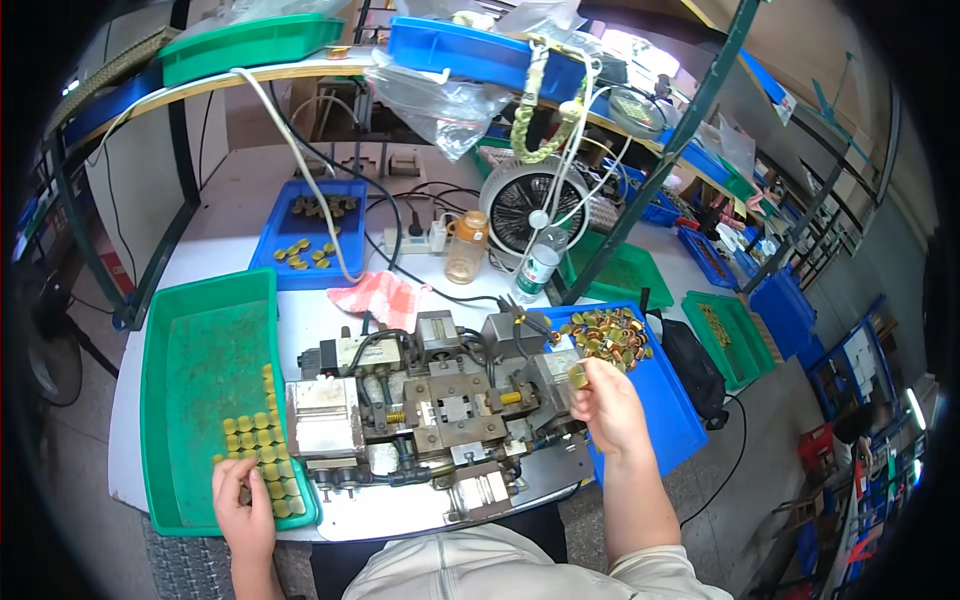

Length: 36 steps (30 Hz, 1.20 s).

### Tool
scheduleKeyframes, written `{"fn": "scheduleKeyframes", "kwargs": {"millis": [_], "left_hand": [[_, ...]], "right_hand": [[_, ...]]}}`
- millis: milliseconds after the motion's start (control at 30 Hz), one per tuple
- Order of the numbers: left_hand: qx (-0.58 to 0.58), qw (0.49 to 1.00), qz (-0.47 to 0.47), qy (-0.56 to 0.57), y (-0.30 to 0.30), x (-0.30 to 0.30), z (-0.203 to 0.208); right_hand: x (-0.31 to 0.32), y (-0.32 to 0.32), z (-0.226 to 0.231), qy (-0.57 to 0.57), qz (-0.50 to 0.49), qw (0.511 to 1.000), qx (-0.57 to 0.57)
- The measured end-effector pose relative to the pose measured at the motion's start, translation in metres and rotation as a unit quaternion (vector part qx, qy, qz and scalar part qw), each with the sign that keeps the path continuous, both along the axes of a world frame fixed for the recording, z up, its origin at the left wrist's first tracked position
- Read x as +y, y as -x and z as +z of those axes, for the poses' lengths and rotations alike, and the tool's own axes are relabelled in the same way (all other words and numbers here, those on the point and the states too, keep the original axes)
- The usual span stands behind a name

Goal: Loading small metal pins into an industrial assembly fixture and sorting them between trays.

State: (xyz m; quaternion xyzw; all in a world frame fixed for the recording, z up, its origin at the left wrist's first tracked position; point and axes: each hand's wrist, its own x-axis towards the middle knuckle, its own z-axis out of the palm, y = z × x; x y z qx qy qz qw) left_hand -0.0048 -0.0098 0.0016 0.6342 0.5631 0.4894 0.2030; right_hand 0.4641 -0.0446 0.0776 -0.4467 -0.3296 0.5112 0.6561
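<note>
My right hand is raised beside the machine's right end, thumb and fingers pinching a small round brass-coloured piece. My left hand is low in the green tray, fingers curled beside neat rows of similar brass-coloured pieces. A yellowish bit shows at its fingertips, but what it holds, if anything, is too small to make out. Between my hands is a metal machine with a square central block, springs and cables. Behind my right hand, a blue tray bears a loose heap of small round pieces.
Farther back are another blue tray of pieces, a red-and-white cloth, an orange-capped bottle, a clear bottle and a round fan. Cables cross the table. A shelf with bins spans overhead; its green post slants down at right.
</note>
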Motion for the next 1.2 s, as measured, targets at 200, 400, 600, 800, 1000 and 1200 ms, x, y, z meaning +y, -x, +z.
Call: {"fn": "scheduleKeyframes", "kwargs": {"millis": [200,400,600,800,1000,1200], "left_hand": [[0.018,1.0,-0.004,0.006,0.002,-0.003,0.005],[0.006,1.0,-0.004,-0.011,-0.001,0.004,0.005],[-0.004,1.0,0.009,0.007,0.0,0.002,0.006],[-0.001,1.0,0.006,0.004,0.001,0.002,0.004],[-0.012,1.0,0.008,0.015,0.0,0.0,0.007],[-0.016,1.0,0.005,0.026,0.001,0.0,0.007]], "right_hand": [[0.035,0.067,0.022,0.116,0.026,0.981,-0.15],[0.059,0.079,-0.001,0.13,0.07,0.924,-0.353],[0.072,0.087,-0.007,0.144,0.094,0.83,-0.531],[0.075,0.098,0.002,0.152,0.108,0.776,-0.603],[0.074,0.106,0.008,0.154,0.126,0.728,-0.655],[0.074,0.102,0.004,0.137,0.133,0.74,-0.645]]}}
